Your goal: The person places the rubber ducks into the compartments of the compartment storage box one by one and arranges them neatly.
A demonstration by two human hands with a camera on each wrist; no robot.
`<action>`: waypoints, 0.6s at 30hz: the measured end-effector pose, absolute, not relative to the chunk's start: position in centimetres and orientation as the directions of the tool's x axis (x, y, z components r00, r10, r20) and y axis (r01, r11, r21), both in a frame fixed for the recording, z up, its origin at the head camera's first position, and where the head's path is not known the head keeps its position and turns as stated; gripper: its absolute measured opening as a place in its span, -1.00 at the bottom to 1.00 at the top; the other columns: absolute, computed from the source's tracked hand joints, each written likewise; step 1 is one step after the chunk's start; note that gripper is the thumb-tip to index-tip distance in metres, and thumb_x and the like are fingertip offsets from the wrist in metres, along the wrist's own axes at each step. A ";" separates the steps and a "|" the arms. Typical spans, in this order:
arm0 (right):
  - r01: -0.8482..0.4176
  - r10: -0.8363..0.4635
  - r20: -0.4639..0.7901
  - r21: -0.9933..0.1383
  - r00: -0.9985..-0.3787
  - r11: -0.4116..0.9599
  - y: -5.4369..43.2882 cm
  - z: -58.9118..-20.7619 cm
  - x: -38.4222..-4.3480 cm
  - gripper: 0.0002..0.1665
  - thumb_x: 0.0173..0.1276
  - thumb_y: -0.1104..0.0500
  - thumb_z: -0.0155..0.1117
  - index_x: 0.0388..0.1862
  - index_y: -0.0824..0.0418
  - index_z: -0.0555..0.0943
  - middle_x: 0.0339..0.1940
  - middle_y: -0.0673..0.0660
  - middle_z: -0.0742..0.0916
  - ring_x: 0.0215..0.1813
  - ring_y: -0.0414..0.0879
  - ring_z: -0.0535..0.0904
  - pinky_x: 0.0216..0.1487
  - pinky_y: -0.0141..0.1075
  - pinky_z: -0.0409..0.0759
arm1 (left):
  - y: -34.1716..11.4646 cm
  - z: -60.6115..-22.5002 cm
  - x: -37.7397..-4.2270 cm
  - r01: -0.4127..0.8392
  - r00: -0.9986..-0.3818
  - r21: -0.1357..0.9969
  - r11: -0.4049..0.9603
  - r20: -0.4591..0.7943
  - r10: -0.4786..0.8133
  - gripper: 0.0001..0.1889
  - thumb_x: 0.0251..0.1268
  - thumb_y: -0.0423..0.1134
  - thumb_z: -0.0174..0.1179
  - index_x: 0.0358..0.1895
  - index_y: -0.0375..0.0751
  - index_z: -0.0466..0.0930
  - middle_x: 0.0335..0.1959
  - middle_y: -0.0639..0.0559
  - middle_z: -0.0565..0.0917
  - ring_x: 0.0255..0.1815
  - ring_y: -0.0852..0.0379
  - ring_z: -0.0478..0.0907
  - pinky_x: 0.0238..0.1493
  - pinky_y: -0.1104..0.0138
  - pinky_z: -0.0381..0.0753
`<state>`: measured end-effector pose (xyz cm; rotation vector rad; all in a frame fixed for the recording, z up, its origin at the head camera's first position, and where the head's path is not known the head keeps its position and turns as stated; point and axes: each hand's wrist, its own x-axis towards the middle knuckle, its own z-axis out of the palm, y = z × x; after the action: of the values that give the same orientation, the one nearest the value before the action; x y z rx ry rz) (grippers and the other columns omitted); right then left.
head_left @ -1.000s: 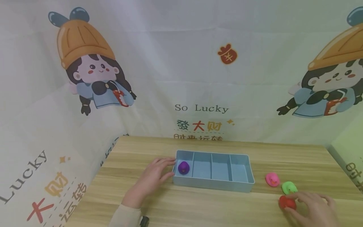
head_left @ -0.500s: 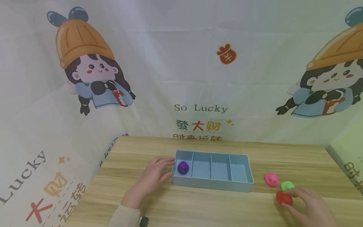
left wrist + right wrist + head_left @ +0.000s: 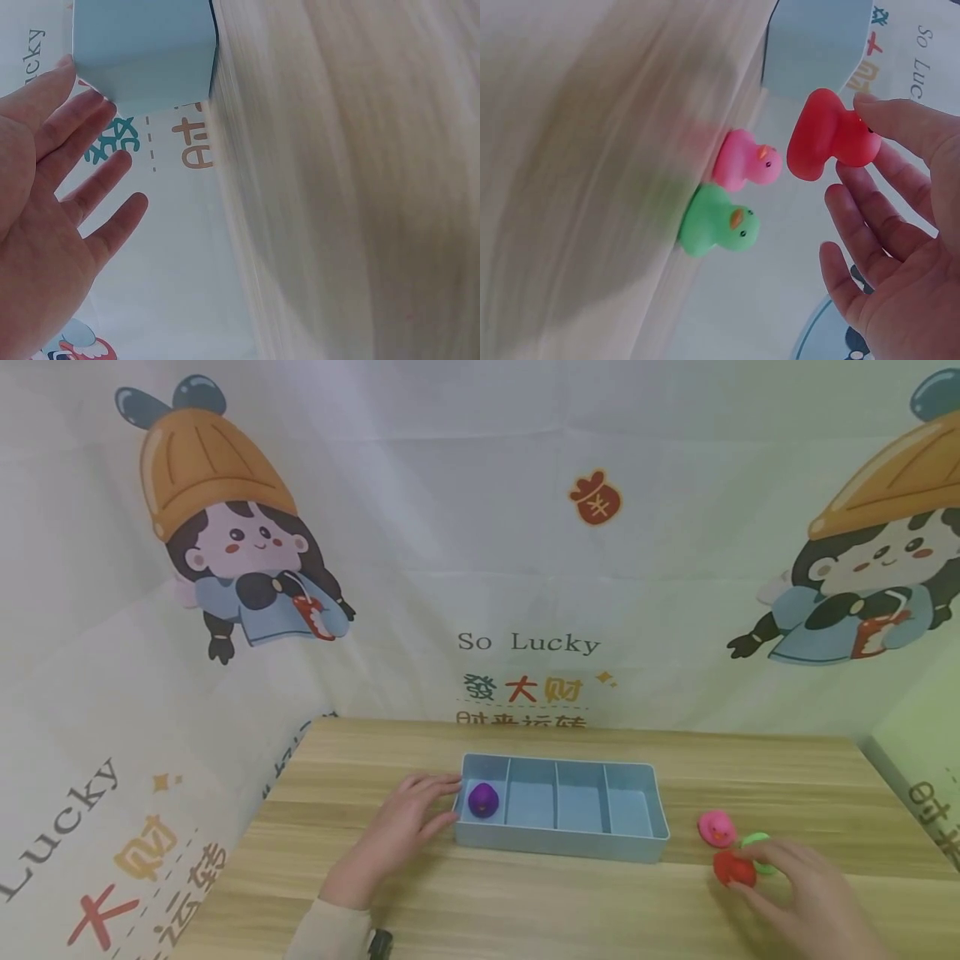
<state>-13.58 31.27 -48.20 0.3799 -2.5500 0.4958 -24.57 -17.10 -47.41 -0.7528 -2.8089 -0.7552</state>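
Observation:
Between thumb and fingers, my right hand (image 3: 806, 885) pinches a red rubber duck (image 3: 733, 868) by its head. The right wrist view has this red duck (image 3: 826, 136) raised off the table. Behind it sit a green rubber duck (image 3: 714, 222), partly covered by the hand in the head view, and a pink rubber duck (image 3: 717, 829). My left hand (image 3: 401, 827) rests its fingertips against the left end of a blue four-slot box (image 3: 562, 843), fingers fairly straight, as the left wrist view shows. A purple rubber duck (image 3: 483, 800) sits in the box's leftmost compartment.
The wooden table (image 3: 540, 910) ends at a printed cloth backdrop (image 3: 420, 568) behind and at the left. A small dark object (image 3: 381, 943) shows beside the left sleeve (image 3: 330, 931).
The red duck, held in my right hand, has moved left and away from me, up off the table and past the green duck. My left hand has stayed at the box.

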 end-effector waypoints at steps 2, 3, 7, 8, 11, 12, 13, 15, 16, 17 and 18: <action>-0.342 -0.166 0.512 -0.272 -0.843 0.899 31.0 -47.9 -13.7 -0.48 -0.23 0.18 0.79 -0.21 -0.02 0.75 -0.23 -0.12 0.79 -0.18 -0.12 0.64 -0.18 -0.31 0.68 | -17.1 -47.4 -24.6 0.503 -0.864 0.430 0.750 0.255 0.433 -0.53 0.40 -0.15 0.34 0.32 -0.19 0.58 0.41 -0.01 0.59 0.44 -0.08 0.44 0.56 -0.07 0.36; -0.326 -0.157 0.492 -0.279 -0.856 0.903 30.8 -47.7 -13.8 -0.49 -0.20 0.18 0.79 -0.20 -0.03 0.76 -0.22 -0.12 0.79 -0.17 -0.10 0.65 -0.19 -0.26 0.70 | -17.0 -47.4 -24.6 0.505 -0.863 0.429 0.750 0.257 0.434 -0.53 0.40 -0.15 0.34 0.32 -0.19 0.59 0.41 -0.01 0.59 0.44 -0.08 0.44 0.55 -0.07 0.36; -0.324 -0.160 0.463 -0.299 -0.872 0.897 30.3 -47.2 -14.2 -0.50 -0.15 0.20 0.77 -0.16 0.03 0.76 -0.15 -0.02 0.81 -0.13 0.02 0.68 -0.18 -0.12 0.75 | -17.0 -47.4 -24.7 0.510 -0.860 0.425 0.747 0.261 0.439 -0.52 0.39 -0.15 0.35 0.31 -0.19 0.59 0.40 -0.02 0.60 0.43 -0.09 0.45 0.55 -0.07 0.37; -0.338 -0.168 0.476 -0.299 -0.863 0.892 30.2 -47.2 -14.4 -0.49 -0.16 0.22 0.77 -0.16 0.04 0.76 -0.15 -0.01 0.81 -0.13 0.02 0.68 -0.18 -0.14 0.76 | -17.0 -47.4 -24.7 0.511 -0.859 0.427 0.746 0.262 0.440 -0.52 0.39 -0.15 0.35 0.31 -0.19 0.59 0.40 -0.02 0.60 0.43 -0.09 0.45 0.55 -0.08 0.36; -0.385 -0.195 0.534 -0.272 -0.823 0.882 29.8 -47.0 -14.7 -0.46 -0.21 0.24 0.78 -0.18 0.05 0.76 -0.16 -0.04 0.81 -0.15 -0.04 0.68 -0.19 -0.21 0.77 | -17.0 -47.5 -24.8 0.513 -0.858 0.421 0.748 0.264 0.440 -0.53 0.39 -0.15 0.35 0.31 -0.19 0.59 0.39 -0.02 0.60 0.42 -0.09 0.46 0.54 -0.08 0.37; -0.392 -0.198 0.545 -0.266 -0.815 0.881 29.6 -46.9 -14.8 -0.45 -0.23 0.24 0.79 -0.18 0.05 0.76 -0.17 -0.05 0.80 -0.15 -0.05 0.67 -0.19 -0.23 0.77 | -17.0 -47.5 -24.8 0.512 -0.859 0.424 0.747 0.262 0.441 -0.53 0.39 -0.15 0.35 0.31 -0.19 0.59 0.39 -0.02 0.60 0.42 -0.09 0.45 0.54 -0.08 0.37; -0.396 -0.201 0.552 -0.261 -0.809 0.880 29.5 -46.9 -14.9 -0.45 -0.23 0.24 0.79 -0.18 0.04 0.76 -0.17 -0.05 0.80 -0.15 -0.06 0.67 -0.18 -0.22 0.77 | -16.9 -47.5 -24.8 0.513 -0.859 0.424 0.747 0.262 0.441 -0.53 0.39 -0.16 0.35 0.31 -0.20 0.59 0.39 -0.02 0.60 0.42 -0.09 0.46 0.54 -0.08 0.37; -0.405 -0.208 0.560 -0.254 -0.802 0.878 29.2 -46.7 -15.0 -0.44 -0.24 0.23 0.80 -0.17 0.05 0.76 -0.18 -0.06 0.81 -0.15 -0.06 0.67 -0.18 -0.21 0.77 | -17.0 -47.5 -24.8 0.509 -0.861 0.431 0.745 0.258 0.439 -0.53 0.39 -0.16 0.35 0.31 -0.20 0.59 0.39 -0.03 0.60 0.43 -0.10 0.45 0.54 -0.09 0.37; -0.405 -0.210 0.558 -0.252 -0.803 0.879 29.0 -46.7 -15.1 -0.44 -0.23 0.23 0.80 -0.17 0.05 0.76 -0.18 -0.06 0.81 -0.15 -0.06 0.67 -0.16 -0.19 0.77 | -17.0 -47.5 -24.8 0.508 -0.861 0.433 0.744 0.258 0.438 -0.53 0.39 -0.16 0.35 0.31 -0.20 0.59 0.39 -0.03 0.60 0.43 -0.10 0.45 0.54 -0.10 0.36; -0.402 -0.210 0.553 -0.253 -0.807 0.880 28.9 -46.5 -15.2 -0.44 -0.22 0.22 0.80 -0.15 0.05 0.77 -0.17 -0.07 0.81 -0.15 -0.06 0.68 -0.15 -0.16 0.78 | -17.0 -47.5 -24.8 0.507 -0.862 0.436 0.743 0.258 0.436 -0.53 0.39 -0.16 0.35 0.31 -0.20 0.59 0.39 -0.03 0.60 0.43 -0.10 0.45 0.54 -0.10 0.36; -0.401 -0.209 0.549 -0.256 -0.809 0.879 28.8 -46.5 -15.2 -0.44 -0.21 0.22 0.80 -0.15 0.04 0.77 -0.17 -0.07 0.81 -0.14 -0.06 0.68 -0.14 -0.14 0.78 | -17.0 -47.4 -24.8 0.506 -0.862 0.439 0.743 0.258 0.435 -0.53 0.39 -0.17 0.35 0.31 -0.20 0.59 0.39 -0.04 0.60 0.43 -0.11 0.45 0.54 -0.11 0.36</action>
<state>-15.23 28.77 -46.46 0.4422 -2.5258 0.4957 -24.76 -17.00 -47.45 -0.7608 -2.8013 -0.7659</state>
